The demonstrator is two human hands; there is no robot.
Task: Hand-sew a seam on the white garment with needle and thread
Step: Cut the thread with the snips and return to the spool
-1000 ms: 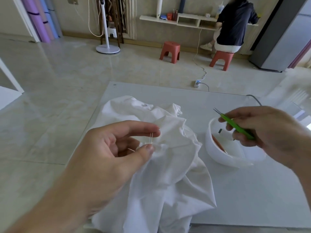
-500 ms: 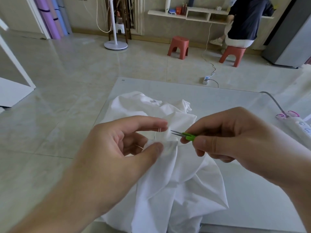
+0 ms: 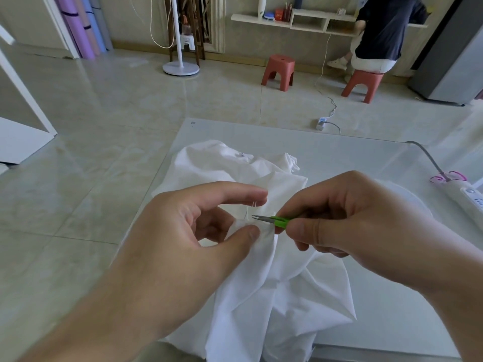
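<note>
Lying crumpled on a glossy pale table [image 3: 366, 158], soft white garment [image 3: 274, 283] | thin thread [image 3: 253, 206] taut between left hand [image 3: 188, 239] forefinger and thumb, thumb pinning cloth | right hand [image 3: 352, 218] gripping slim green snips [image 3: 271, 220], steel tips at thread

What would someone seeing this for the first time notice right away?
The two hands meeting at centre: the left hand pinches the white garment and pulls a thread up taut, while the right hand points green-handled snips at it. Farther back, two red stools stand on the floor, one with a person seated on it.
</note>
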